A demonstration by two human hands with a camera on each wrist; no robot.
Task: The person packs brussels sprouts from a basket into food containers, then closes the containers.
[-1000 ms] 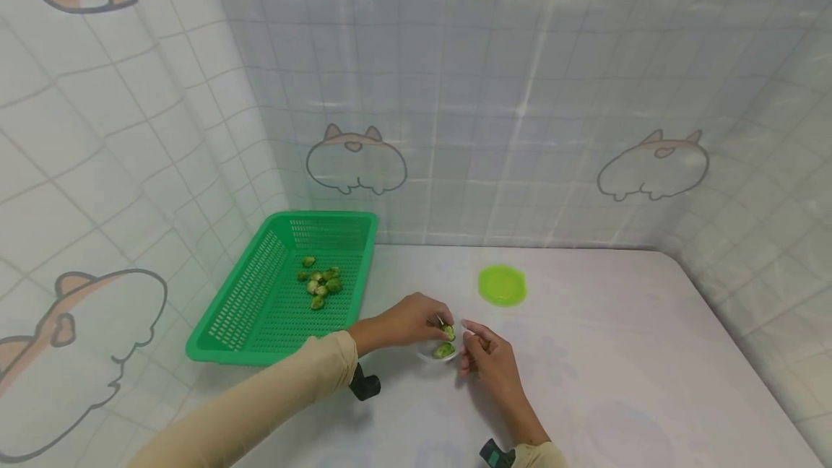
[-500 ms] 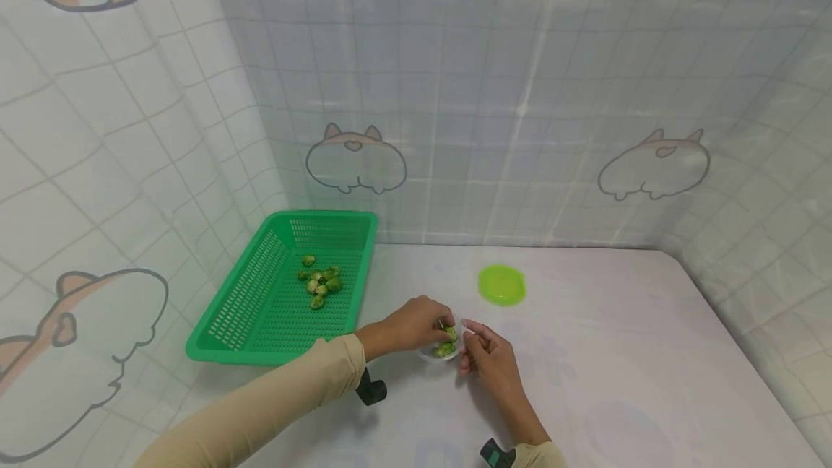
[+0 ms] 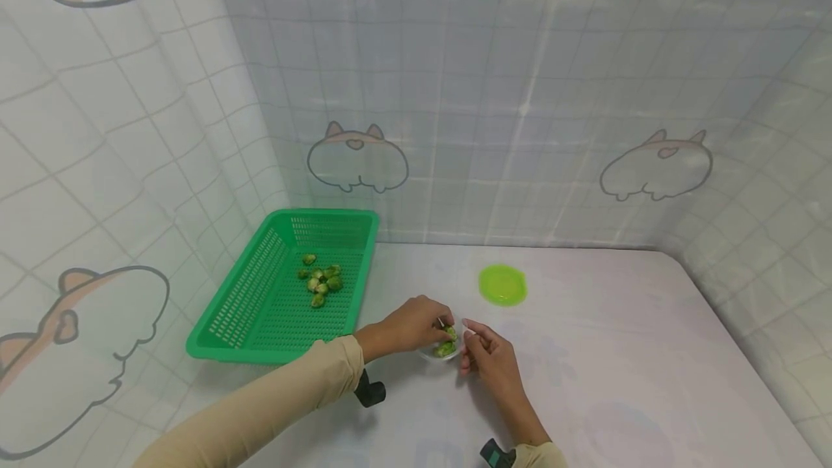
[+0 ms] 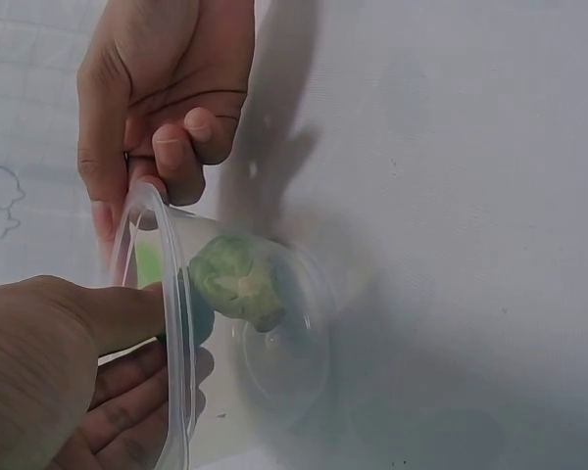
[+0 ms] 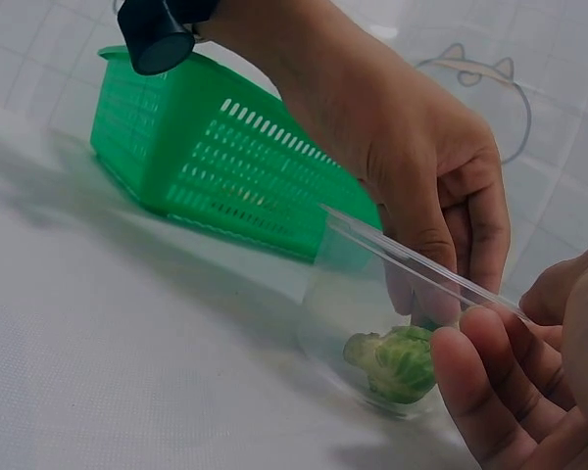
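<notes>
A small clear plastic container (image 3: 432, 357) sits tilted on the white table between my hands. My right hand (image 3: 489, 360) pinches its rim (image 4: 145, 196) from the right. My left hand (image 3: 412, 323) reaches into the container's mouth with curled fingers, apparently pinching a Brussels sprout (image 3: 450, 333). Another sprout (image 4: 240, 279) lies inside against the clear wall (image 5: 333, 304), also seen in the right wrist view (image 5: 397, 362). There my left hand (image 5: 421, 166) comes down over the rim, and my right hand's fingers (image 5: 500, 392) sit at the lower right.
A green perforated basket (image 3: 273, 320) stands at the left against the curtain wall, holding several Brussels sprouts (image 3: 320, 284). A lime-green round lid (image 3: 502, 284) lies on the table behind the hands. The patterned curtain closes off the left, back and right sides.
My left hand has edged slightly further toward the container. The right hand, the container and everything else stay where they were.
</notes>
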